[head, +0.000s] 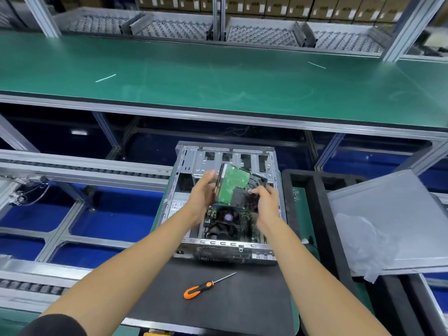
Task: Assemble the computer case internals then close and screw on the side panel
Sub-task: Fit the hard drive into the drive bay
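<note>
**Computer case open, drive held above it**

Computer case (pixel 228 204) lies open on the dark mat (pixel 218 299) of the surface. Above its inside, the left hand (pixel 202 192) grips the hard drive (pixel 231 186) (green board facing up), fingers curled on its left edge. The right hand (pixel 265 200) pinches its lower right corner. A screwdriver (pixel 206 286) lies on the mat, the side panel (pixel 390 221) at the right.

Both hands, left (pixel 202 190) and right (pixel 265 198), hold a hard drive (pixel 232 184) tilted above the open computer case (pixel 186 163).
</note>
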Action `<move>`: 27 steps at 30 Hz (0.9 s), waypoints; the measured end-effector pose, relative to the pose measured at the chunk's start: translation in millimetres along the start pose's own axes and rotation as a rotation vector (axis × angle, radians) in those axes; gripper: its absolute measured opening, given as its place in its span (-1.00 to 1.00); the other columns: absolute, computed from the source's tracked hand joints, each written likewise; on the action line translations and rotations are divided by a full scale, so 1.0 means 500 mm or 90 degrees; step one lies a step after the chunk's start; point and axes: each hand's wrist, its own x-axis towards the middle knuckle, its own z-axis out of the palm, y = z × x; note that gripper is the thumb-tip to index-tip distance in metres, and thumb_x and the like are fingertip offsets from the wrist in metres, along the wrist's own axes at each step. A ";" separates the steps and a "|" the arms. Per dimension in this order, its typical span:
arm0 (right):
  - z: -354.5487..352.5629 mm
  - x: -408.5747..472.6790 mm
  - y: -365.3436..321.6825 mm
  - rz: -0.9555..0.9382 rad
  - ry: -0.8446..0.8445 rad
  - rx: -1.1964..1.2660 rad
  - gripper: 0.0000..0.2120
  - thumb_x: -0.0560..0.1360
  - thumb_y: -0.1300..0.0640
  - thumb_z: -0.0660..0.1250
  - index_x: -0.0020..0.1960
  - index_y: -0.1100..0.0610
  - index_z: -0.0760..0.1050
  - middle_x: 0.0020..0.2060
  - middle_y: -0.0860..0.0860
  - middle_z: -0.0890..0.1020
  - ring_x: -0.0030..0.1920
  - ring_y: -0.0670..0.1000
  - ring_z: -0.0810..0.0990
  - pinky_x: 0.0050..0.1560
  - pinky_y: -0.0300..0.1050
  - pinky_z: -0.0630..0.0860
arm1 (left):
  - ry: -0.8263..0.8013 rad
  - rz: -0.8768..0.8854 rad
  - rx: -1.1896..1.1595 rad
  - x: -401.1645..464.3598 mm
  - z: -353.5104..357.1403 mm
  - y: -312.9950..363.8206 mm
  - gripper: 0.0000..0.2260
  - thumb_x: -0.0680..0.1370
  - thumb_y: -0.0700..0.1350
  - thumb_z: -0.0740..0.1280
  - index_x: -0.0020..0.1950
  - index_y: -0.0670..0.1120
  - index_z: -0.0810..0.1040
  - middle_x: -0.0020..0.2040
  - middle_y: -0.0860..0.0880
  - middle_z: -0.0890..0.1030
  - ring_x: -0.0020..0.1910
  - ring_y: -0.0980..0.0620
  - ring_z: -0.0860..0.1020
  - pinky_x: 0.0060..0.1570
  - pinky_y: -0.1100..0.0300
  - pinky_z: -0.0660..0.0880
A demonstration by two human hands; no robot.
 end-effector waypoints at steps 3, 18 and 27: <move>-0.023 0.012 -0.027 -0.103 0.028 -0.093 -0.54 0.27 0.16 0.53 0.13 -0.14 0.60 0.06 -0.09 0.60 0.02 -0.05 0.61 0.03 0.02 0.58 | -0.042 -0.043 0.106 0.007 -0.035 0.014 -0.52 0.50 0.32 0.28 0.16 -0.04 0.58 0.08 -0.09 0.68 -0.06 -0.07 0.68 -0.17 0.02 0.63; -0.056 0.050 0.005 -0.387 -0.040 -0.468 -0.83 0.60 0.28 0.26 0.13 0.12 0.55 0.06 0.00 0.61 0.06 0.00 0.59 0.12 -0.04 0.53 | 0.008 -0.237 0.233 0.058 0.043 -0.098 -0.47 0.63 0.13 0.33 0.43 -0.23 0.39 0.37 -0.15 0.52 0.33 -0.09 0.47 0.43 0.00 0.33; -0.088 0.043 0.008 -0.458 0.022 -0.395 -0.72 0.46 0.48 0.24 -0.07 0.12 0.54 -0.04 -0.02 0.54 0.00 -0.20 0.53 0.04 -0.42 0.41 | 0.045 -0.215 0.221 0.108 0.092 -0.113 -0.39 0.63 0.16 0.32 0.49 -0.23 0.29 0.45 -0.27 0.41 0.41 -0.23 0.41 0.32 -0.11 0.39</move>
